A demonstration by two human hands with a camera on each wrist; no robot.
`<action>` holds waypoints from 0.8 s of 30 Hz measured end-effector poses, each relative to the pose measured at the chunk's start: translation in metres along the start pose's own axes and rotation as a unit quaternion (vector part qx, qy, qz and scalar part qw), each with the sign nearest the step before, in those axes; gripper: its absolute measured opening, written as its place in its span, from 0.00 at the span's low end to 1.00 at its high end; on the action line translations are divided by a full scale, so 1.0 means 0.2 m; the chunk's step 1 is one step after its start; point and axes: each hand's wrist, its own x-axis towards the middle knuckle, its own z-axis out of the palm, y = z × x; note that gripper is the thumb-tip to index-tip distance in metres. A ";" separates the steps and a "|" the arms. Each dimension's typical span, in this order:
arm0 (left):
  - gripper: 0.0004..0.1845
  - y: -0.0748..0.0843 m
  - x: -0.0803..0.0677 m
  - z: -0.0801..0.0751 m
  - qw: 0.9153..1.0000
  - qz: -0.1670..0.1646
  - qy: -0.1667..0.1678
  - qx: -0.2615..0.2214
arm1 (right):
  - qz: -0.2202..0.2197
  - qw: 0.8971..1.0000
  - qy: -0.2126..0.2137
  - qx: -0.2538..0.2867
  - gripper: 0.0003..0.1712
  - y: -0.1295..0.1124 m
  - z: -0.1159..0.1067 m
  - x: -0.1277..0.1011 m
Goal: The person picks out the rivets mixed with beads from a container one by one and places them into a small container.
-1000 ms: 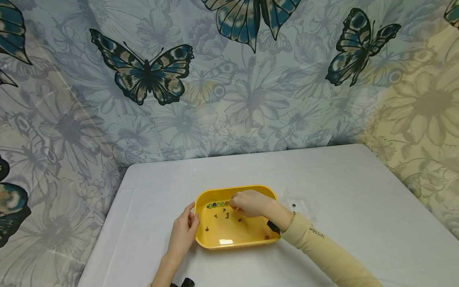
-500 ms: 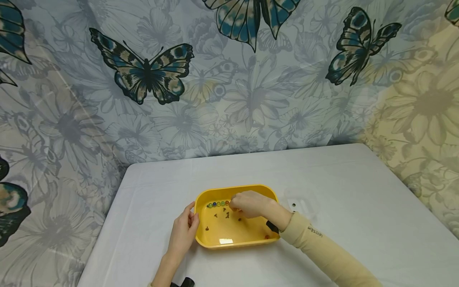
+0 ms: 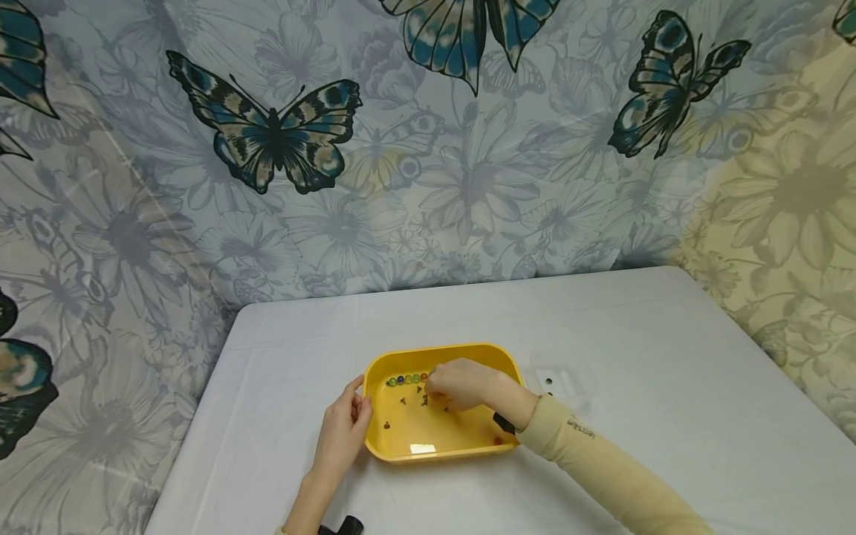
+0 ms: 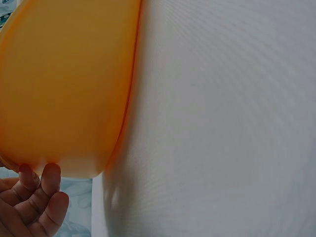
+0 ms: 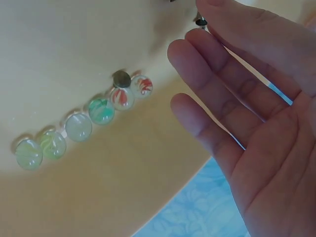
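Note:
A yellow tray [image 3: 461, 438] lies on the table with a row of glass marbles [image 3: 409, 380] along its far side. My left hand [image 3: 344, 423] holds the tray's left end, fingertips against its wall in the left wrist view. Over the tray, my right hand [image 3: 464, 383] is at the row's right end. In the right wrist view its thumb and index finger pinch a small metal piece [image 5: 201, 22], mostly hidden. A dark round piece [image 5: 121, 79] sits beside the red-swirled marbles [image 5: 122, 98]. Several tiny dark pieces [image 3: 424, 400] lie scattered on the tray floor.
A clear plastic package [image 3: 562, 383] with dark dots lies right of the tray. A reddish item [image 3: 498, 441] sits in the tray's near right corner. A black object [image 3: 350, 526] shows at the table's front, by the left forearm. Butterfly-patterned cloth [image 3: 428, 186] hangs behind the table.
My right hand and forearm have shifted slightly left, and the hand now partly covers a tiny dark piece on the tray floor. The left hand keeps its place on the tray.

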 end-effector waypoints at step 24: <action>0.21 0.01 0.00 -0.01 1.000 0.003 -0.007 0.004 | 0.008 1.000 -0.003 -0.013 0.11 -0.01 0.07 0.02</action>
